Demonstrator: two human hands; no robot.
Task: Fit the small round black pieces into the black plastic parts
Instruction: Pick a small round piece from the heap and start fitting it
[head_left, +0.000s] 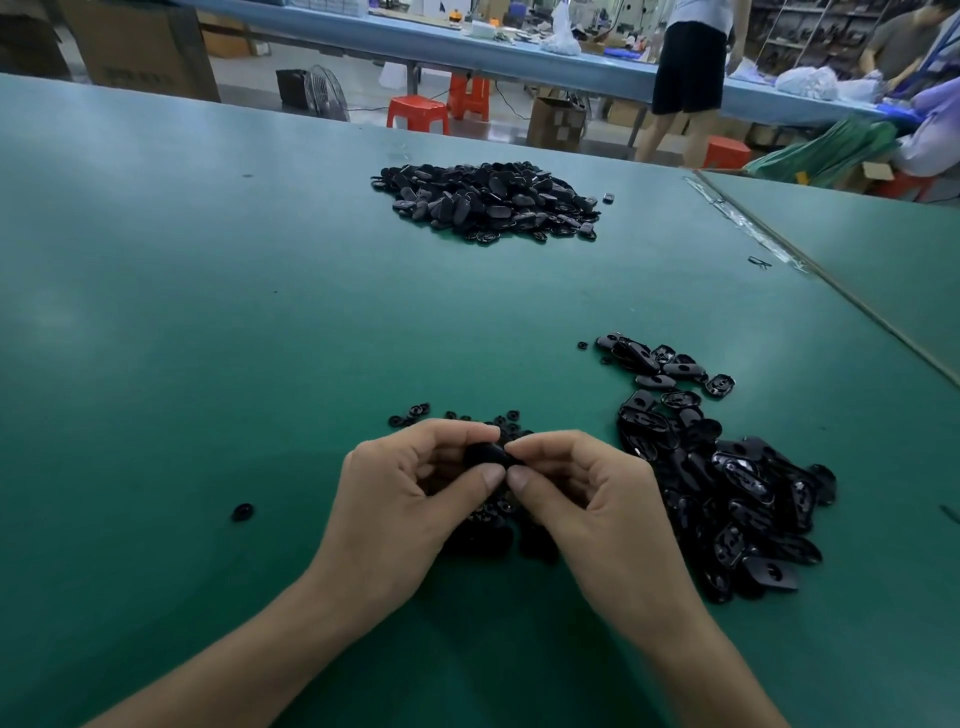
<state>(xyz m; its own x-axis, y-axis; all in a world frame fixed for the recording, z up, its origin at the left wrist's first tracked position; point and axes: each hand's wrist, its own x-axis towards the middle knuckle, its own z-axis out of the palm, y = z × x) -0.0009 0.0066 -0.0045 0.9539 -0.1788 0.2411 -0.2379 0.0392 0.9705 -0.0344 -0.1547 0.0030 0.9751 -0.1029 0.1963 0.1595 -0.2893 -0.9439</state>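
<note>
My left hand (410, 493) and my right hand (582, 493) meet above the green table (208, 312), both pinching one black plastic part (485, 453) between thumbs and fingertips. Whether a round piece sits in it is hidden by my fingers. Under and behind my hands lies a scatter of small round black pieces (498, 519). One round piece (242, 512) lies alone to the left. A heap of black plastic parts (727, 478) spreads to the right of my right hand.
A larger pile of black parts (488, 200) sits far across the table. A seam (831, 291) joins a second table at right. Beyond are red stools (418, 113), cardboard boxes, a long blue bench and people standing.
</note>
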